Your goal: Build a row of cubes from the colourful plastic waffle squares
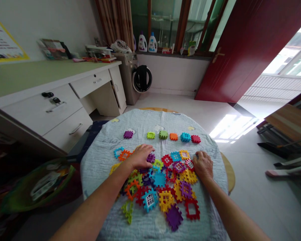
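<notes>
Purple panel [174, 217] up front, loads of pieces [160, 179] jumbled, just a short row [163, 135] laid out behind. Left hand [141, 156] spread by a purple block [151, 157]; right hand [203, 164] curled, can't tell if gripping.

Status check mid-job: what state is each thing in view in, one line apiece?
Left hand: over the pile, at a purple piece; grip unclear
Right hand: fingers curled, beside the pile
Pile: loose, jumbled
Row of pieces: lined up beyond the pile
Tablecloth: spread, wrinkled
Washer door: open, black cloth over it
Red door: open
Desk drawers: shut
Detergent bottles: upright, capped
</notes>
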The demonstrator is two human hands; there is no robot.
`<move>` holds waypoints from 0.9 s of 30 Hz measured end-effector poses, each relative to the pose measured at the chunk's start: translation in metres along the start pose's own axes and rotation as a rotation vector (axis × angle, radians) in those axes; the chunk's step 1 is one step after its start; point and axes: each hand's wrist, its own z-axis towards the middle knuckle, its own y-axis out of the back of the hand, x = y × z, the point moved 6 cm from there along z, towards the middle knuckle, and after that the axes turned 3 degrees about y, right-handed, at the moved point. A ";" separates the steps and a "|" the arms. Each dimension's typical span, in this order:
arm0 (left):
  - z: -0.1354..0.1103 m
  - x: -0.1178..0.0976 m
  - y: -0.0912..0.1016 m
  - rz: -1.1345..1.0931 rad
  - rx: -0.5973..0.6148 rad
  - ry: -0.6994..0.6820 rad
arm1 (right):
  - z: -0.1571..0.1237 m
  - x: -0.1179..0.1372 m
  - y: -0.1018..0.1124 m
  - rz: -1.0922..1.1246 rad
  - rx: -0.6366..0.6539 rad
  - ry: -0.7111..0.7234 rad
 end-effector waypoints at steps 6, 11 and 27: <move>0.016 0.004 -0.005 0.011 0.121 0.060 | 0.000 -0.001 0.000 0.009 0.001 -0.006; 0.010 0.018 0.008 -0.009 -0.021 0.113 | 0.000 0.000 0.000 0.015 -0.005 -0.002; 0.001 -0.001 -0.001 0.094 0.010 0.132 | -0.001 0.000 -0.001 0.005 0.003 -0.008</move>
